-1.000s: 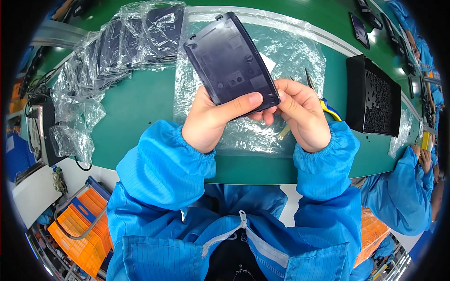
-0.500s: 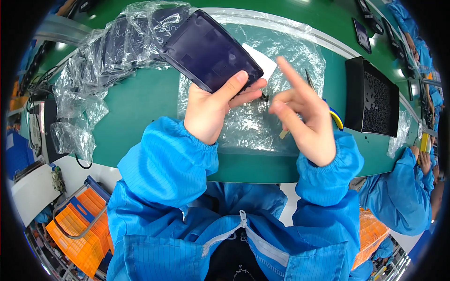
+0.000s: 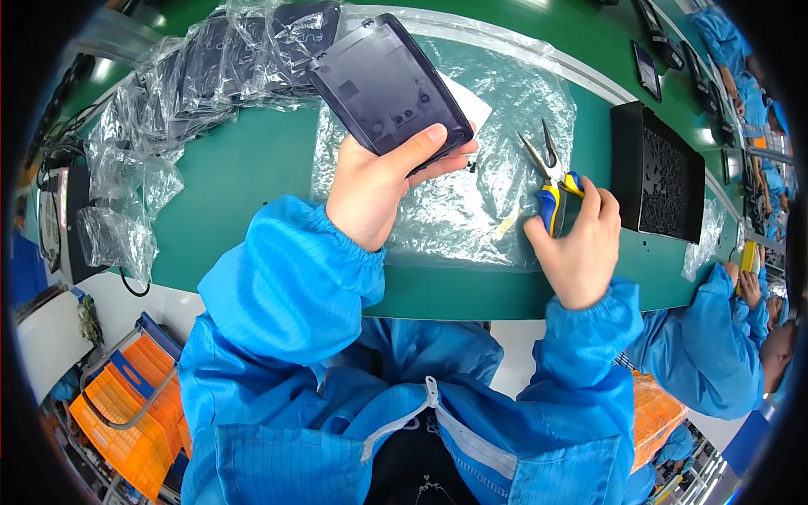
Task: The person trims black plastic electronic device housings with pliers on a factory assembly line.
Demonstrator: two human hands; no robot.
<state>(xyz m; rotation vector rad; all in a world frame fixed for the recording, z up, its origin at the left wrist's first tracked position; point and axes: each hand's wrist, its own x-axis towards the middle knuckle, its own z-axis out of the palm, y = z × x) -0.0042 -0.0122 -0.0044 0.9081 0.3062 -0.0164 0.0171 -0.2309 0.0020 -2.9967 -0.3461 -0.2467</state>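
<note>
My left hand (image 3: 379, 181) is closed on a dark plastic housing (image 3: 391, 93), thumb across its lower corner and fingers beneath. Its hollow inner side faces up, showing small round and square moulded features. Behind its right edge, a white flat piece (image 3: 463, 101) shows in part. My right hand (image 3: 581, 236) is round the blue-and-yellow handles of needle-nose pliers (image 3: 551, 172), thumb at one handle and fingers over the other. The plier jaws are spread and point away from me. Small black bits (image 3: 471, 167) show beside my left fingertips.
A clear plastic sheet (image 3: 454, 227) covers the middle of the green table (image 3: 240, 168). Several bagged dark housings (image 3: 210, 71) line the far left. A black box (image 3: 661, 172) of small black parts stands at the right. A co-worker's blue sleeve (image 3: 699, 353) is beyond it.
My right hand has come down onto the plier handles from above the sheet, where its index finger was stretched out. The housing in my left hand has tilted, so its inner features show more clearly.
</note>
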